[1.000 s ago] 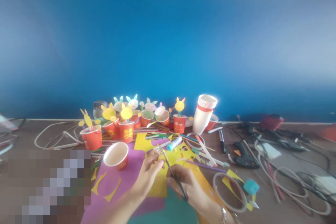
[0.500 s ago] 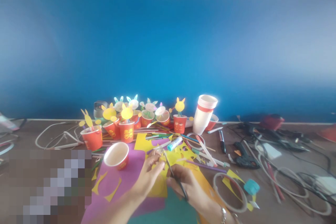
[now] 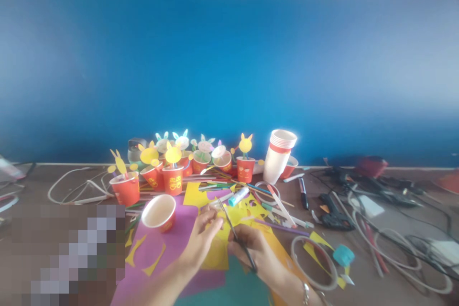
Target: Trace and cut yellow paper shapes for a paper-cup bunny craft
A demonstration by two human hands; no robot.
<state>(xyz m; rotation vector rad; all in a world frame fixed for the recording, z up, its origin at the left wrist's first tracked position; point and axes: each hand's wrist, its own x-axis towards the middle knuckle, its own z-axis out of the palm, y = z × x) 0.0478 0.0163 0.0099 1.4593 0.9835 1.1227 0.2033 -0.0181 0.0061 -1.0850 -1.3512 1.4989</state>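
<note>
In the head view, the right hand (image 3: pixel 251 247) grips a pair of dark-handled metal scissors (image 3: pixel 235 236), fingers curled around the handles, blades pointing away. The left hand (image 3: pixel 206 230) is just beside the blades, thumb and fingers bent close together; blur hides whether they pinch any paper. Below lie a yellow paper sheet (image 3: pixel 217 254), a purple paper sheet (image 3: pixel 184 222) and a teal paper sheet (image 3: pixel 233 289). A red paper cup with a white inside (image 3: pixel 168 222) stands on the purple sheet, left of the left hand. Beyond the hands lies a white-and-turquoise tube (image 3: pixel 238 197).
</note>
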